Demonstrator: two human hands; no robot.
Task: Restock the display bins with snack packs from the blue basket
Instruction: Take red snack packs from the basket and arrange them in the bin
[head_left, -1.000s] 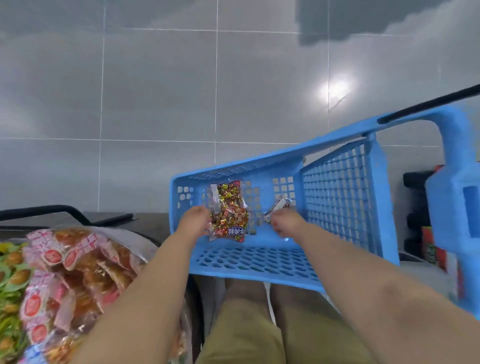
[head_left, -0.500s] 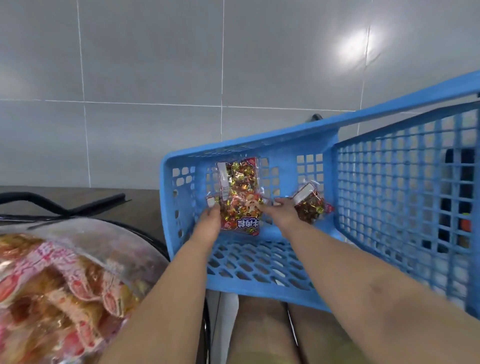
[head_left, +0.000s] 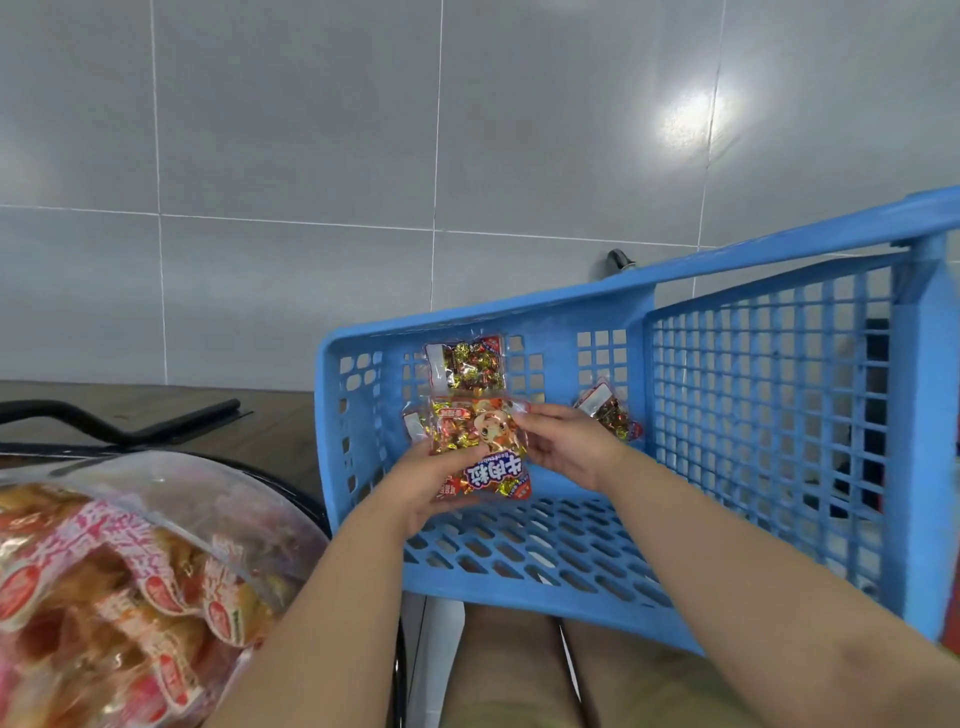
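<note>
- The left hand (head_left: 431, 483) and the right hand (head_left: 566, 447) are showing bare.
- Behind each hand, the left forearm (head_left: 322, 613) and the right forearm (head_left: 753, 561) are showing uncovered along their whole visible length.
- Below the hands, between the forearms, two bare knees (head_left: 504, 654) are showing.
- Behind the knees, an olive-khaki cloth garment (head_left: 660, 701) is covering the thighs, looking blurred.

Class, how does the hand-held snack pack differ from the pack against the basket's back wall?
The left hand and right hand grip the held pack; the wall pack lies free. The held pack shows a cartoon and lettering; the wall pack mostly wrapped pieces. Both are clear.
</note>
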